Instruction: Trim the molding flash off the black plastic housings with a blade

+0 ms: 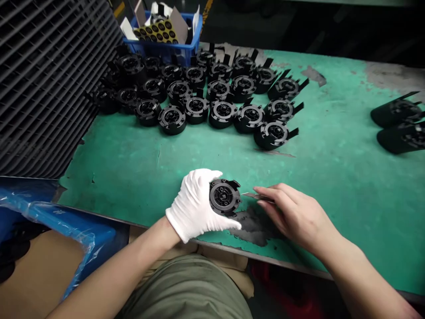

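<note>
My left hand (195,206), in a white glove, is closed around a round black plastic housing (224,197) near the table's front edge. Thumb and fingers grip its sides, and the face with ring ribs and a small central hole points up. Bare and pinched, my right hand (294,212) holds a slim craft knife (257,196), its handle mostly hidden by the fingers. The blade tip points left at the housing's right rim; whether they touch I cannot tell.
Several similar black housings (222,113) stand in rows across the green table (139,164). Two black cylinders (395,113) lie at the right. Behind the rows is a blue bin (172,48) with cardboard and stickers. Stacked black slatted trays (49,79) rise at left, above a plastic-lined blue crate (96,237).
</note>
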The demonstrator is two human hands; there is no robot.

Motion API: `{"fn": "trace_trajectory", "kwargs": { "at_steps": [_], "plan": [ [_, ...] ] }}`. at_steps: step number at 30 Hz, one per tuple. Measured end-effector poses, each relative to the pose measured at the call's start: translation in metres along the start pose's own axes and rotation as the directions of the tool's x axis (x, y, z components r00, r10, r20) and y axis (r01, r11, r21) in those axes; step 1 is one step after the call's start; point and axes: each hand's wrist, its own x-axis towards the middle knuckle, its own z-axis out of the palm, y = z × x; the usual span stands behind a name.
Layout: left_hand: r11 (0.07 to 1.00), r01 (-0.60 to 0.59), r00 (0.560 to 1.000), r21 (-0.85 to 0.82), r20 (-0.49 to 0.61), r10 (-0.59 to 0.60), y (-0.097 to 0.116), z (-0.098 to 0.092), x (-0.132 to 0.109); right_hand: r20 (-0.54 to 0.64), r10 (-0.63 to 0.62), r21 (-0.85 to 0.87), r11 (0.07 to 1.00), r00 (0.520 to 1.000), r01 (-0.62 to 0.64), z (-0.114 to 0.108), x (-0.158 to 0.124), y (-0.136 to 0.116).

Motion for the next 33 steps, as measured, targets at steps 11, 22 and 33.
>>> {"fn": "trace_trajectory", "kwargs": {
  "at_steps": [11,22,33],
  "plan": [
    [0.991,-0.098,0.960,-0.095,0.252,0.119,-0.019,-0.028,0.012,-0.009,0.160,0.064,0.985,0.987,-0.159,0.000,-0.004,0.001],
    [0.969,-0.147,0.931,-0.200,0.303,0.204,-0.021,-0.019,0.017,0.058,0.116,-0.052,0.992,0.992,-0.113,0.000,0.009,-0.001],
    [0.970,-0.209,0.933,-0.125,0.271,0.236,-0.024,-0.010,0.009,0.090,-0.171,-0.270,0.944,0.981,0.190,-0.009,0.012,-0.008]
  ]
}}
